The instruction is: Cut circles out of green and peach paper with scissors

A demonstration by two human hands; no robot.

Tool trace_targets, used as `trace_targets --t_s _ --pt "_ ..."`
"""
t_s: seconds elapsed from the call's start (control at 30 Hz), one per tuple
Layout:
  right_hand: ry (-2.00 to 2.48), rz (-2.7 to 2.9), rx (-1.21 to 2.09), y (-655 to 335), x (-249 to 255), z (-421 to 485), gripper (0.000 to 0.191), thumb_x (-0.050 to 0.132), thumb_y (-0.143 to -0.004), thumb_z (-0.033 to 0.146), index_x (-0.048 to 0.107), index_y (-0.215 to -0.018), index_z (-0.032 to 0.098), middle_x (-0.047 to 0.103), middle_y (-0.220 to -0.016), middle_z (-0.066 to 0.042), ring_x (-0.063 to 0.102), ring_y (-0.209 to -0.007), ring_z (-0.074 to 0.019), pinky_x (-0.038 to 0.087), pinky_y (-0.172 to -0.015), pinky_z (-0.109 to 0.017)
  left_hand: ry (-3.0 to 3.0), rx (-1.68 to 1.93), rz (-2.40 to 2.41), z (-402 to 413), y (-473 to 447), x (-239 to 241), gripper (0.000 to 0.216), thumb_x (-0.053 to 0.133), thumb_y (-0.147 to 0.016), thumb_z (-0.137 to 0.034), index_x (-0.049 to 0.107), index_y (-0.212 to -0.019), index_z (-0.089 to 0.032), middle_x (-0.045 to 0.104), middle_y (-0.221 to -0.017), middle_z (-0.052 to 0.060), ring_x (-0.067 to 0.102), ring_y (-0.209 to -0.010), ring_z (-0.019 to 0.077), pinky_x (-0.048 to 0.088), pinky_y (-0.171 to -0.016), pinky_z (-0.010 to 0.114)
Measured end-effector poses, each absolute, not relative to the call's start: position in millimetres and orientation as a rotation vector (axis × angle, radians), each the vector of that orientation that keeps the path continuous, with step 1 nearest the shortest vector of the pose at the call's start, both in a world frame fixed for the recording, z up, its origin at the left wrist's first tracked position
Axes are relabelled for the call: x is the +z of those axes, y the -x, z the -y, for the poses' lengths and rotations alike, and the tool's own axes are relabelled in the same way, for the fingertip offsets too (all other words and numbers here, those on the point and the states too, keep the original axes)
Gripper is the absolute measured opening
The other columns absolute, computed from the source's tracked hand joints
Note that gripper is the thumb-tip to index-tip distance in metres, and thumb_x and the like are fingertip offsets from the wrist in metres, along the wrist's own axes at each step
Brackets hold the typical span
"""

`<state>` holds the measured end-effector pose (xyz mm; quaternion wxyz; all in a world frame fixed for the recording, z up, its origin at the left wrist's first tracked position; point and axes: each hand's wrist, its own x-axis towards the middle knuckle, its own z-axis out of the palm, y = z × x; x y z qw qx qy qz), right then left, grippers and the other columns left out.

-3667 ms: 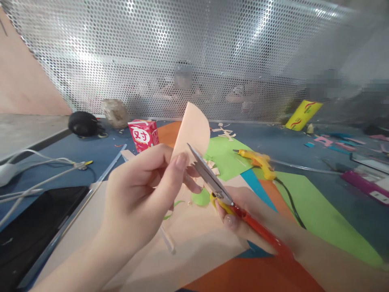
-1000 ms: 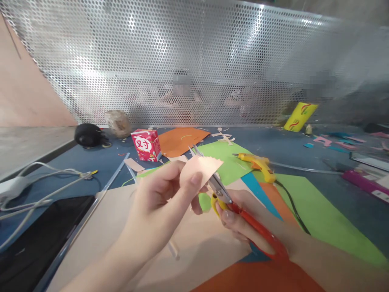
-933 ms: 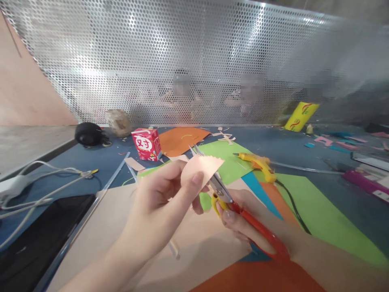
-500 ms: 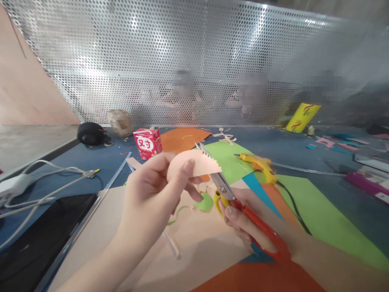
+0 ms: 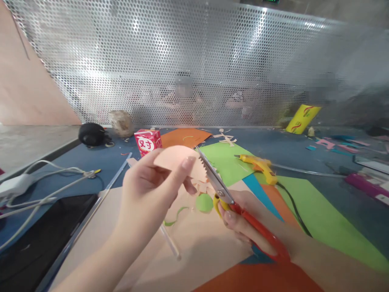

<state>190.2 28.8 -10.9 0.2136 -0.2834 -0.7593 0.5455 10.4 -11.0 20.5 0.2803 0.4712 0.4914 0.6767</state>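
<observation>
My left hand (image 5: 146, 198) pinches a small peach paper piece (image 5: 179, 160) with a rounded top and a zigzag right edge, held above the table. My right hand (image 5: 252, 227) grips red-and-yellow scissors (image 5: 231, 202), whose closed-looking blades point up and left, their tip beside the paper's jagged edge. Peach snippets (image 5: 203, 187) and a small green paper disc (image 5: 204, 202) lie on the large peach sheet (image 5: 197, 243) under my hands.
Green (image 5: 304, 202), orange (image 5: 182, 138) and blue paper sheets cover the blue table. A yellow glue gun (image 5: 258, 164) with black cord lies right of centre. A red carton (image 5: 147, 142), a black object (image 5: 92, 134), white cables (image 5: 39, 182) and a dark tablet (image 5: 36, 239) sit left. Perforated metal screen behind.
My left hand has turned the peach piece, swinging its jagged edge from the top down to the right side. The scissors stayed close against that edge, and more snippets lie below.
</observation>
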Motion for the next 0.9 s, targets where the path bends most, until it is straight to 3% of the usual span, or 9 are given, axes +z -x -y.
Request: trace_targets --t_s 0.27,0.47,0.63,0.9 --pt "0.712 2.054 1.646 -189.9 -11.2 -28.2 0.044 0.052 -0.086 0.062 0.047 -0.083 0.018 0.027 -0.055 0.009 0.023 -0.042 -0.0061 0.016 -0.041 -0.024 -1.319 1.621 -1.219 17.9 -24.2 16.7 0.018 0.065 -0.080 -0.029 0.065 -0.067 -0.016 0.064 -0.053 -0.003 0.057 -0.042 0.0054 0.030 -0.033 0.014" --pt "0.685 2.038 1.607 -189.6 -9.5 -27.4 0.046 0.053 -0.085 0.063 0.044 -0.076 0.019 0.030 -0.057 0.007 0.025 -0.046 -0.0069 0.017 -0.042 -0.024 -1.275 1.640 -1.273 18.5 -24.2 18.0 0.021 0.066 -0.079 -0.031 0.063 -0.065 -0.016 0.065 -0.051 -0.001 0.056 -0.040 0.0067 0.030 -0.031 0.014" --pt "0.763 2.103 1.489 -189.8 -9.0 -28.9 0.050 0.053 -0.082 0.067 0.039 -0.069 0.021 0.031 -0.056 0.006 0.028 -0.047 -0.0080 0.019 -0.044 -0.024 -1.113 1.780 -1.317 14.9 -15.5 21.3 0.021 0.073 -0.074 -0.038 0.063 -0.074 -0.018 0.062 -0.045 -0.003 0.051 -0.034 0.0059 0.026 -0.030 0.012" --pt "0.794 2.161 1.422 -189.6 -6.3 -27.0 0.052 0.046 -0.083 0.070 0.036 -0.068 0.022 0.029 -0.055 0.007 0.026 -0.048 -0.0086 0.019 -0.044 -0.025 -1.112 1.896 -1.251 7.7 -4.9 18.4 0.026 0.077 -0.069 -0.043 0.063 -0.068 -0.020 0.055 -0.040 -0.006 0.048 -0.031 0.0065 0.026 -0.029 0.012"
